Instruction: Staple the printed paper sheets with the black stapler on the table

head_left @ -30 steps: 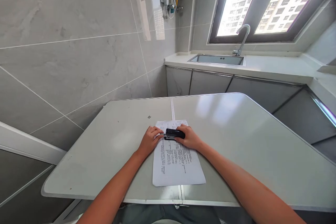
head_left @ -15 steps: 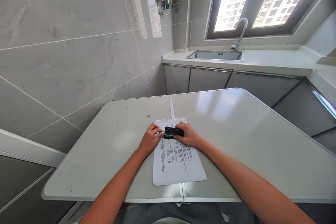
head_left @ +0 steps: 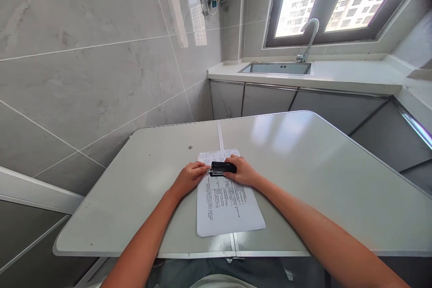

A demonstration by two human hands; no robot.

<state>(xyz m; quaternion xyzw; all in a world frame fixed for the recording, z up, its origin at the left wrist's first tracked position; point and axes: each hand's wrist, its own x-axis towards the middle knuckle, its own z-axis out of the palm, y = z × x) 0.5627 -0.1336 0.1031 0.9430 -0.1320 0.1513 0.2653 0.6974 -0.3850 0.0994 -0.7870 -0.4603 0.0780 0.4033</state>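
Note:
A black stapler (head_left: 218,168) lies across the upper part of the printed paper sheets (head_left: 232,216), its front end pointing left. My right hand (head_left: 241,170) is closed around its rear end, with fingers above and thumb below. At the front end of the stapler is my left hand (head_left: 192,176), over the left edge of the paper. Its fingertips are pressed together close to the stapler's mouth, and anything between them is hidden or too small to make out. A few small dark staple-like pieces (head_left: 190,147) lie on the table beyond my left hand.
The pale folding table (head_left: 290,198) has a seam down its middle. Beyond it are a counter (head_left: 351,74) with a sink (head_left: 276,68) and a curved faucet (head_left: 310,38) under a window. A grey tiled wall (head_left: 101,76) runs along the left.
The left fingers have straightened and come together at the stapler's front end, and the left wrist has shifted slightly left. The right hand keeps its hold on the stapler.

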